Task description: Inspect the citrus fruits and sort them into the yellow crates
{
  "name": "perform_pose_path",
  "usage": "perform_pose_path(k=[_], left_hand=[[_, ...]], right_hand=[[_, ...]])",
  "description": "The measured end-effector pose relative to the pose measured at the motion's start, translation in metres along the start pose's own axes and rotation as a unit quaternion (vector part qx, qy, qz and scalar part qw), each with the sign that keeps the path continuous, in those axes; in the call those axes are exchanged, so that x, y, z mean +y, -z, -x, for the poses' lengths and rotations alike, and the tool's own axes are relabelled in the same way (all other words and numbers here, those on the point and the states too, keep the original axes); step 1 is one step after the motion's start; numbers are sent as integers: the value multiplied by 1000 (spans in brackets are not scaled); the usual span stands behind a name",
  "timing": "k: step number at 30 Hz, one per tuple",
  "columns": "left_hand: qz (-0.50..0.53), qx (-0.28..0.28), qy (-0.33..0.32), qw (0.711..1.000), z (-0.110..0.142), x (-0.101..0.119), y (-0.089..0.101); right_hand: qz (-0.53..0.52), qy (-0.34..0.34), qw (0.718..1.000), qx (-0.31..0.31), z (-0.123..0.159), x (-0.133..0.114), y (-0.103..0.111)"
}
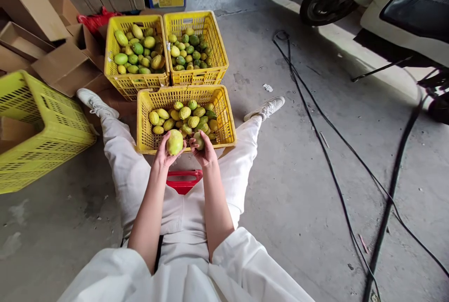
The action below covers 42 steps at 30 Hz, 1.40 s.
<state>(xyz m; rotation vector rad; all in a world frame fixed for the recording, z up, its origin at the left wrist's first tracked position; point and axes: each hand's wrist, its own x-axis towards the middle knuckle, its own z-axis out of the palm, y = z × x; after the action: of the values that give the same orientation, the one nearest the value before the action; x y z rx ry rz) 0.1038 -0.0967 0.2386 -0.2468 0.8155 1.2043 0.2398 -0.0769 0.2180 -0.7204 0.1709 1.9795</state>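
My left hand (162, 154) is closed around a large, oval yellow-green fruit (174, 142), its kind hard to make out. A smaller, duller green fruit (199, 140) sits in the grip of my right hand (207, 154). Both hands are side by side above the near rim of a yellow plastic crate (229, 126), which stands between my spread legs. Inside it lie several loose yellow and green fruits (184, 113). The fingers partly cover both held fruits.
Behind stand two more yellow crates (119, 80) (219, 54) with fruit. Another crate (52, 140) is at left, by cardboard boxes (65, 66). A red plastic piece (184, 181) shows between my legs. Black cables (324, 147) cross the floor beside a parked scooter (379, 26).
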Motion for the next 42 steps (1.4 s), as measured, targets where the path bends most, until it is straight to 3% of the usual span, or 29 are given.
perform_pose_path(k=[3,8,10,13,19,22,28,33,39,42], left_hand=[[-1,-7,5,1000,1,2,1],[-13,-72,-64,995,28,23,-25],[-23,-91,-82,992,38,30,-34],[-44,-99,-84,991,41,31,-37],[-41,-53,3,998,13,12,-13],[-29,-22,12,999,10,9,-10],[-11,-113,-64,992,33,19,-34],[-12,-130,-89,987,37,17,-42],[13,-87,-11,996,21,7,-29],[-7,-72,3,997,19,8,-27]], right_hand=[[33,32,999,0,5,-5,-2],[78,87,983,-139,40,-25,-32],[74,102,978,-165,48,-28,-39],[62,88,983,-148,44,-21,-37],[-11,10,993,-118,15,-1,-20],[26,24,994,-107,16,-6,-21],[72,103,980,-151,45,-25,-45],[73,123,981,-132,50,-18,-51],[-40,-22,989,-140,27,-12,-36],[4,-18,993,-120,25,-17,-36]])
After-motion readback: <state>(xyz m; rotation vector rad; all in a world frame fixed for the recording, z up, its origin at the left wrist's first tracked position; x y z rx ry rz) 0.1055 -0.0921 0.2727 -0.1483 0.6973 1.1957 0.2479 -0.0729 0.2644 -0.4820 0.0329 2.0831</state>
